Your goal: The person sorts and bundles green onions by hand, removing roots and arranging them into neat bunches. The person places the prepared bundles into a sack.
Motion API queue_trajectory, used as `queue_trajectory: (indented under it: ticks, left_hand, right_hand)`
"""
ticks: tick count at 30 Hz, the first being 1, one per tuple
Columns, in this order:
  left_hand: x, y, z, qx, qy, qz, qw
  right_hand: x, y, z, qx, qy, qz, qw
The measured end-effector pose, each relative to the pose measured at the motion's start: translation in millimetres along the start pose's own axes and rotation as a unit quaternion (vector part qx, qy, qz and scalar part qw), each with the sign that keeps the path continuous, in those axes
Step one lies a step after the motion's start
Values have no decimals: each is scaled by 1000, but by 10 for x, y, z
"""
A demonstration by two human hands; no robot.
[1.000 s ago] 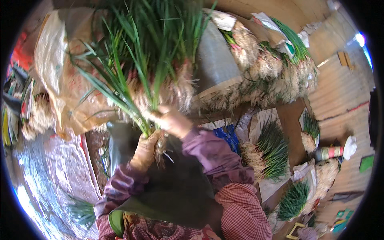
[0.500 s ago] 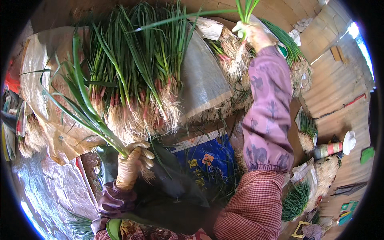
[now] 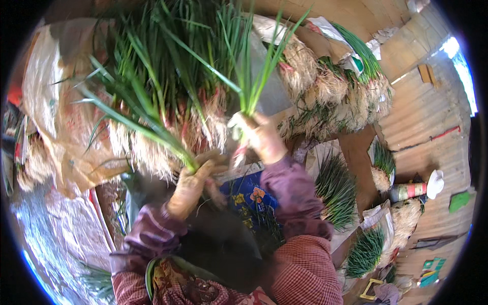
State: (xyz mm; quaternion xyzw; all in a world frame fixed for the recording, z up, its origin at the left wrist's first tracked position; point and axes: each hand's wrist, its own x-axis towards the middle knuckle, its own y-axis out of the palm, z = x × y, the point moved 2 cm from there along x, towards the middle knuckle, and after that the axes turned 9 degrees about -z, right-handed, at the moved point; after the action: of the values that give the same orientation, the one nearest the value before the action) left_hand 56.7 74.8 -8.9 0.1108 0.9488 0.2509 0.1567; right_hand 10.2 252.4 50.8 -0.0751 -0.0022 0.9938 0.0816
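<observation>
Closest to me, at six o'clock, my dark apron (image 3: 218,254) spreads over my lap. Toward eight, my left hand (image 3: 190,188) is closed round the base of a leafy green bunch (image 3: 170,142), its leaves pointing up to ten and its roots hanging below my grip; a couple of fingers blur, so I cannot tell how tight they sit. Just past centre, toward one, my right hand (image 3: 259,137) is wrapped round the lower stems of a smaller green bunch (image 3: 250,94), leaves fanning to twelve, roots dangling under my palm. Half a second ago that arm was stretched out to one o'clock with stems in its grasp; now it is back near my left, so I judge the two bunches are close enough to be brought together, though they remain apart. Below my right hand, at six, lies a blue printed sack (image 3: 254,195) with yellow characters and an orange emblem. Beyond my hands, at eleven, a big pile of green stems (image 3: 168,71) lies roots toward me; at nine, a tan plastic sheet (image 3: 66,127) bears faint red print, too blurred to read. Farther off, rooted bundles (image 3: 351,96) line up at two, a dark green bundle (image 3: 333,190) lies at four, and a banded cone-like object (image 3: 409,191) sits past three.
</observation>
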Motion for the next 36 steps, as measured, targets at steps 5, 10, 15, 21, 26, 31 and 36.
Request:
queue_trajectory:
  ticks: [5,10,15,21,26,31,36]
  left_hand:
    - [-59,-40,-9,86,-6,3,996]
    - [-278,-254,-82,-18,-53,-8,998]
    - [-476,-298,-150,-50,-82,67,993]
    - [-432,-254,-115,-92,-93,65,989]
    - [-531,-277,129,-102,-112,57,987]
    - [-603,-298,-25,-160,-131,135,969]
    - [-612,-356,46,-140,-129,131,973]
  right_hand:
    - [-230,538,-464,-254,-226,-34,940]
    - [-458,618,-354,-236,-322,52,915]
    - [-707,404,-644,-439,-448,8,779]
    - [-596,-252,-1194,-398,-90,181,895]
    - [-408,393,-296,18,29,181,983]
    - [-256,581,-772,429,123,266,854]
    - [-430,767,-248,206,-40,170,963]
